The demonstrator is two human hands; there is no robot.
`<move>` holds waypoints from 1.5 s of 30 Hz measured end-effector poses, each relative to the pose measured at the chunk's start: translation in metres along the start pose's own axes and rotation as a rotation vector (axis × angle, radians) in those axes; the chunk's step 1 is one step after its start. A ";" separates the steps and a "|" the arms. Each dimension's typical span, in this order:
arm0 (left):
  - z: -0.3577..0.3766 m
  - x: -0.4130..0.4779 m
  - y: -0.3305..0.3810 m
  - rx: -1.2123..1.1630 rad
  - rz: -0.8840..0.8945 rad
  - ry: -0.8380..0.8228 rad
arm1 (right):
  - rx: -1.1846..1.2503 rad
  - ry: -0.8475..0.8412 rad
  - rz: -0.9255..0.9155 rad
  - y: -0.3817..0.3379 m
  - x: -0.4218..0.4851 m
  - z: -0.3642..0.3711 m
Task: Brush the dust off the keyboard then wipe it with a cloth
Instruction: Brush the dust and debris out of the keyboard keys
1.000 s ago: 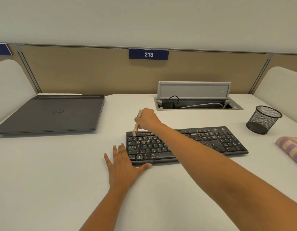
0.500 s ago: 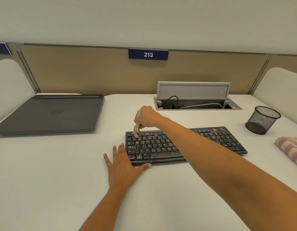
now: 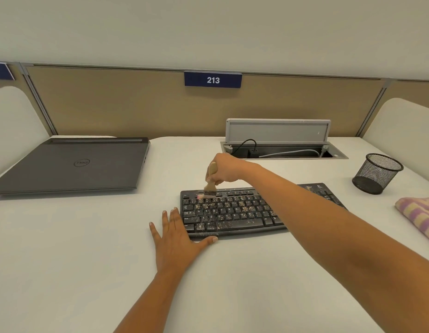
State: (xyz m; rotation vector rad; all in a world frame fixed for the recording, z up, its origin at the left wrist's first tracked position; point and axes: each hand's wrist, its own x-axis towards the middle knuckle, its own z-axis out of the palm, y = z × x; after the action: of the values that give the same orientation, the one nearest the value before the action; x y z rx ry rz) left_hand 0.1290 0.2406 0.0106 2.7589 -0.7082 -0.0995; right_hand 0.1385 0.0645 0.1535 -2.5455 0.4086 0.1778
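One mesh cup (image 3: 377,173), brush (image 3: 209,186) on keyboard (image 3: 235,212)

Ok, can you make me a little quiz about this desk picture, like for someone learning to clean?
1. True or false: the cloth is already on the keyboard.
2. Which hand holds the brush? A) left B) right
3. Fill in: the left hand lies flat on the ____ beside the keyboard.

Key: 1 false, the cloth lies at the desk's right edge. 2 B, the right hand. 3 desk.
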 end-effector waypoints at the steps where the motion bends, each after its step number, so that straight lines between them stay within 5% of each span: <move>1: 0.000 0.000 0.000 0.002 0.000 -0.001 | -0.004 -0.007 0.028 0.001 0.000 -0.002; 12: 0.000 -0.001 0.000 -0.005 0.006 -0.004 | 0.312 0.395 0.142 -0.007 0.013 0.022; 20: -0.001 0.000 0.000 -0.008 0.006 -0.016 | 0.090 0.222 0.123 -0.022 0.011 0.028; 29: 0.000 0.000 0.000 -0.004 0.009 -0.016 | 0.273 0.348 0.138 -0.015 0.016 0.023; 37: 0.000 0.000 0.000 -0.008 0.010 -0.004 | 0.173 0.153 0.169 -0.019 0.014 0.020; 45: 0.000 0.001 0.000 -0.006 0.009 0.002 | 0.320 0.096 0.027 -0.015 0.008 0.018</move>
State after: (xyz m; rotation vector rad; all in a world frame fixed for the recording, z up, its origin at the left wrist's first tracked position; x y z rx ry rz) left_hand 0.1296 0.2406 0.0106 2.7499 -0.7185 -0.0965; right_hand 0.1506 0.0844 0.1443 -2.2402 0.4676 -0.0010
